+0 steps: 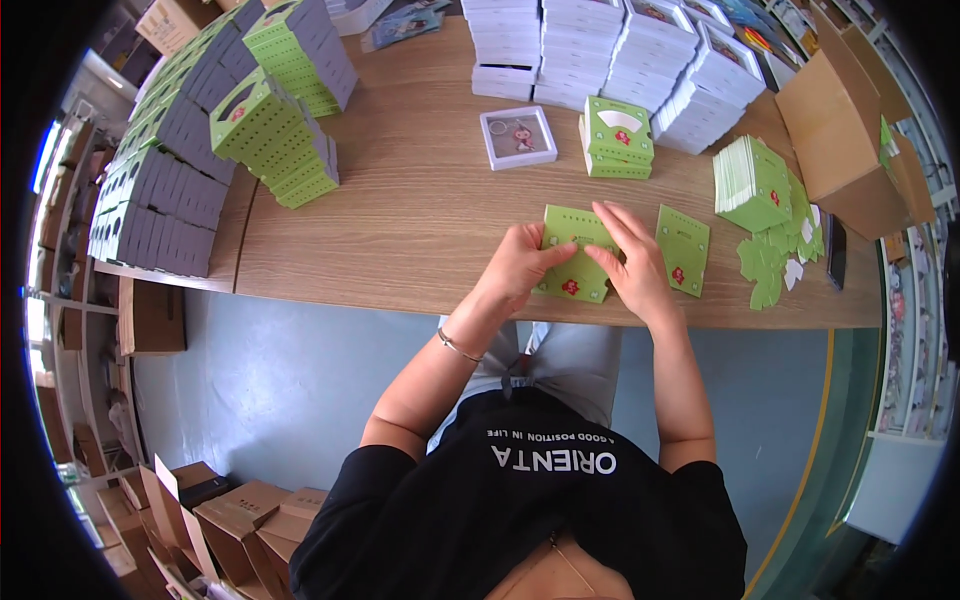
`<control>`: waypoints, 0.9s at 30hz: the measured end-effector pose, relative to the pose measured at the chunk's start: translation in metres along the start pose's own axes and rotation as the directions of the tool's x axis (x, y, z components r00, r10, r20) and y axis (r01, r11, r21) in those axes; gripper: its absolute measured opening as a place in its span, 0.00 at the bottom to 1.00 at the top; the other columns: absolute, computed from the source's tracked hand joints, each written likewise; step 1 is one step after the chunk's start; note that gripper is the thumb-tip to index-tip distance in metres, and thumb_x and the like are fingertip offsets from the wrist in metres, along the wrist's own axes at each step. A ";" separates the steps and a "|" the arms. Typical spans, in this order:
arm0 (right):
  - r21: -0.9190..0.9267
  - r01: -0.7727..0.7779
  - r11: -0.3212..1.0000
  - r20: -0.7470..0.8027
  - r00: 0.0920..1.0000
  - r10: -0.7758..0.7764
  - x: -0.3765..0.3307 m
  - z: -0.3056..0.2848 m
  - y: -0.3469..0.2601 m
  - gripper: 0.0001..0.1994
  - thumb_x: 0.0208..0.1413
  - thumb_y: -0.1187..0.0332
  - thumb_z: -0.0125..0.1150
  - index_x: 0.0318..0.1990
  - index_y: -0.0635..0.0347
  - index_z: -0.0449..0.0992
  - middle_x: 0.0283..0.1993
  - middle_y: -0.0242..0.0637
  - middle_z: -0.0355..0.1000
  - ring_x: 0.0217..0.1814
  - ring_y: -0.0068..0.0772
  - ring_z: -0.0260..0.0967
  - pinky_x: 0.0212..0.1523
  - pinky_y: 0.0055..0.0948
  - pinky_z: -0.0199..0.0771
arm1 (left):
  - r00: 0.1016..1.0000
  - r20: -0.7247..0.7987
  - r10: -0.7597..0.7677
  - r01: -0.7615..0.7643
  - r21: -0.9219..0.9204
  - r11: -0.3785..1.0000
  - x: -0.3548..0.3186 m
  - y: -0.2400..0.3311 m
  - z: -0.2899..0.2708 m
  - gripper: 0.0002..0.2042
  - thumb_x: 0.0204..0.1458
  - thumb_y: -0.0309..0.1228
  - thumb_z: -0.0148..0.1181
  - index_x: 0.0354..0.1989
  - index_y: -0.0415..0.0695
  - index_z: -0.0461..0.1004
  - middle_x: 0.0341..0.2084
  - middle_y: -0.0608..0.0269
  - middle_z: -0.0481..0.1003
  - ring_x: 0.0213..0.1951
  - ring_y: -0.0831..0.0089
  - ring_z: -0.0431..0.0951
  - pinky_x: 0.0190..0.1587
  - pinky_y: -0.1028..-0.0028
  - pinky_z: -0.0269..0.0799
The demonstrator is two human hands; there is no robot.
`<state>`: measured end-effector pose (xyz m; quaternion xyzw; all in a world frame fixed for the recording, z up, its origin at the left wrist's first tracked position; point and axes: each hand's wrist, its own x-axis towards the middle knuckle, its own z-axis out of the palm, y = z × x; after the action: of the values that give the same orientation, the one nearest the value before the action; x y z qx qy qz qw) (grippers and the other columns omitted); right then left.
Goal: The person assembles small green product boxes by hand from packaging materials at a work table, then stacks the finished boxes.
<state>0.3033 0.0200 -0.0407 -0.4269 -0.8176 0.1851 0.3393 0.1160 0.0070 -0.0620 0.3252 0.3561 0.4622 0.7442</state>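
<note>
Both hands, left hand (520,262) and right hand (632,262), have their fingers pinching a flat green card sleeve (574,255) with a small red picture, lying matte and creased on the wood-grain worktop (420,220) near its front edge.

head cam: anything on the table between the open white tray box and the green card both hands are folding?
Nothing: in the head view, only bare wood separates the white tray box from the green card under the left hand and right hand.

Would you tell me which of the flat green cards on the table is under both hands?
The green card nearest the table edge: the left hand and right hand press on it, while the single card beside it lies untouched.
</note>
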 end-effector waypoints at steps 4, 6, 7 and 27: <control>0.029 -0.013 1.000 -0.009 1.000 0.013 0.002 -0.001 -0.007 0.23 0.52 0.65 0.64 0.55 0.62 0.70 0.53 0.47 0.70 0.53 0.45 0.69 0.51 0.34 0.70 | 0.998 -0.036 0.049 -0.046 0.083 0.995 -0.005 0.009 0.005 0.07 0.53 0.21 0.57 0.39 0.33 0.76 0.31 0.60 0.79 0.31 0.79 0.77 0.36 0.77 0.75; 0.018 -0.010 1.000 -0.023 1.000 0.010 0.002 -0.002 -0.005 0.22 0.52 0.65 0.63 0.54 0.63 0.71 0.51 0.46 0.72 0.50 0.44 0.71 0.49 0.34 0.71 | 0.997 -0.022 0.077 -0.073 0.120 0.990 -0.005 0.011 0.008 0.07 0.53 0.20 0.57 0.39 0.33 0.76 0.31 0.61 0.79 0.31 0.80 0.76 0.35 0.78 0.74; 0.011 -0.003 1.000 -0.034 0.999 0.003 0.002 -0.002 -0.004 0.21 0.52 0.64 0.63 0.52 0.64 0.73 0.48 0.46 0.73 0.48 0.43 0.72 0.47 0.33 0.73 | 0.994 -0.013 0.106 -0.103 0.156 0.982 -0.005 0.011 0.009 0.06 0.53 0.20 0.57 0.38 0.33 0.76 0.31 0.61 0.79 0.31 0.81 0.76 0.34 0.78 0.74; -0.014 -0.350 0.937 0.161 0.924 0.348 0.039 0.013 0.042 0.11 0.52 0.61 0.60 0.32 0.61 0.79 0.32 0.47 0.72 0.37 0.51 0.71 0.39 0.42 0.69 | 0.796 0.325 0.510 -0.150 0.923 -0.354 0.005 -0.010 0.031 0.29 0.54 0.39 0.54 0.61 0.35 0.58 0.59 0.48 0.62 0.62 0.55 0.60 0.65 0.57 0.51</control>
<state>0.3025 0.0761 -0.0594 -0.5464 -0.7519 0.2827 0.2371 0.1479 0.0033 -0.0548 0.8035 0.5435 0.2425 -0.0148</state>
